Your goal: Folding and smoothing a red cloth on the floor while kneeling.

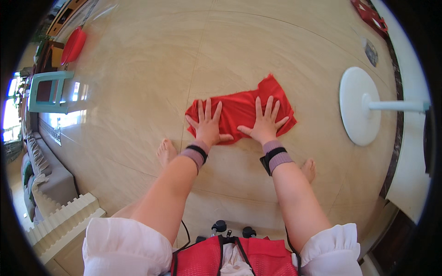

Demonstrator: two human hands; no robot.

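Observation:
A red cloth lies spread on the tiled floor in front of me, with one corner sticking out at the far right. My left hand rests flat on its left part, fingers spread. Toward the right part, my right hand presses down the same way, palm down and fingers apart. Neither hand grips the fabric. Both wrists carry mauve cuffs with black straps. The cloth under my palms is hidden.
A white round stand base with a pole is at the right, near the wall. To the left are a teal stool, a red basin and a grey sofa. My bare feet flank the cloth on its near side. Black casters show below me.

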